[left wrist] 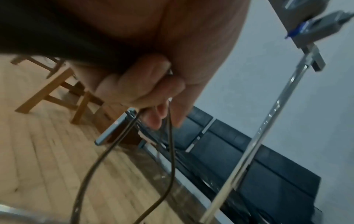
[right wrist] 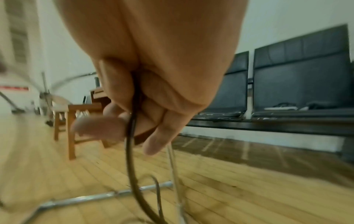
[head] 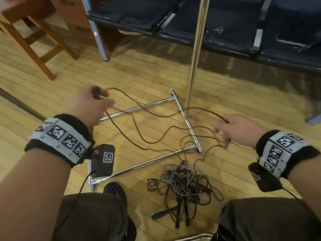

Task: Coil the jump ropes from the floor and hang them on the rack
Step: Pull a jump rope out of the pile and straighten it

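Observation:
A dark brown jump rope [head: 139, 129] trails in loose loops over the floor and the chrome rack's base [head: 185, 117]. My left hand [head: 93, 103] grips the rope's black handle and a few strands, seen as cords [left wrist: 168, 136] hanging from my curled fingers [left wrist: 141, 84]. My right hand [head: 232, 127] pinches the same rope farther along; the cord [right wrist: 132, 136] runs down between thumb and fingers. A tangled pile of grey and dark ropes [head: 184, 181] lies on the floor between my knees, with a black handle [head: 165, 213] sticking out. The rack's upright pole [head: 196, 54] rises behind.
A row of dark padded seats [head: 225, 23] runs along the back. A wooden stool [head: 34, 35] and a wooden cabinet stand at the left. My shoe [head: 112, 190] rests beside the rack's near foot. The wooden floor [head: 52, 94] spreads around.

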{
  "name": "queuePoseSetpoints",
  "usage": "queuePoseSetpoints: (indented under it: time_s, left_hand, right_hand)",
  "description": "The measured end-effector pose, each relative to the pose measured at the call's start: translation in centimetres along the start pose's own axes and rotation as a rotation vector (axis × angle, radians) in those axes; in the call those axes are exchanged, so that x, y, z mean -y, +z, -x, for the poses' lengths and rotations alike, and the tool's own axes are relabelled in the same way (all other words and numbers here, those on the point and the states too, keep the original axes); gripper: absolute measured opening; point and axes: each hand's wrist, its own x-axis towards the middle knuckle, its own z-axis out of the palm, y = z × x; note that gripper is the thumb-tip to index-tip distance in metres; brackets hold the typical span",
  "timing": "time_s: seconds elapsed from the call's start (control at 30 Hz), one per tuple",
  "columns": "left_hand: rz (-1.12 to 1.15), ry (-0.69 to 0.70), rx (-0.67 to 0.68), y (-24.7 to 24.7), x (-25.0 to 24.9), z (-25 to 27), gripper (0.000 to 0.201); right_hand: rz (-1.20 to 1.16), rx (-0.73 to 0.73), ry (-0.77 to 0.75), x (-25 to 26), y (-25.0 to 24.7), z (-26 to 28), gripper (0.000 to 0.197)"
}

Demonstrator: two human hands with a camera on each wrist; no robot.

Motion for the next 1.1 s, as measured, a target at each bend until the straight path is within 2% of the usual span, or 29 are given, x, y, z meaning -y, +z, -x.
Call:
queuePoseSetpoints:
  time_s: [0.07,0.2,0.27,0.33,0.37,0.43,0.53,0.57,0.77,1.03,1.1]
  left_hand:
    - [0.001,0.034,0.171,1.3,0.0,0.8,0.032]
    - [0.146,0.182,0.382,3.9,-1.3,2.8,0.053]
    - [0.112,0.308,0.520,5.2,-1.8,3.8,0.069]
    - [0.087,0.376,0.676,6.1,-2.4,4.6,0.079]
    - [0.097,0.398,0.744,6.5,-2.6,4.9,0.078]
    - [0.131,0.454,0.798,7.3,-2.7,5.3,0.057]
    - [0.077,0.451,0.656,7.0,-2.8,4.9,0.013]
    - [0.064,0.414,0.613,6.5,-2.7,4.5,0.007]
    - [0.130,0.341,0.389,4.6,-2.2,3.0,0.019]
    - [0.336,0.108,0.093,2.4,-2.1,1.5,0.017]
    - [0.205,0.155,0.033,2.2,-1.6,1.2,0.006]
  right_hand:
    - [-0.156,-0.008,-0.078,2.1,0.1,0.2,0.028]
    - [-0.439,0.129,-0.183,6.5,0.5,1.1,0.022]
    - [-0.519,0.224,-0.278,8.4,0.7,1.7,0.023]
    - [-0.530,0.297,-0.352,9.8,0.9,2.2,0.022]
    - [-0.526,0.325,-0.373,10.3,1.0,2.3,0.021]
    - [-0.522,0.367,-0.391,10.7,1.0,2.5,0.021]
    - [-0.517,0.399,-0.385,10.6,1.0,2.3,0.021]
    - [-0.497,0.398,-0.377,10.2,1.0,2.1,0.021]
    - [-0.162,0.232,-0.321,6.1,0.7,0.4,0.031]
    - [0.153,0.076,-0.191,1.0,1.2,-1.0,0.034]
    - [0.208,0.072,-0.140,0.3,1.4,-0.8,0.035]
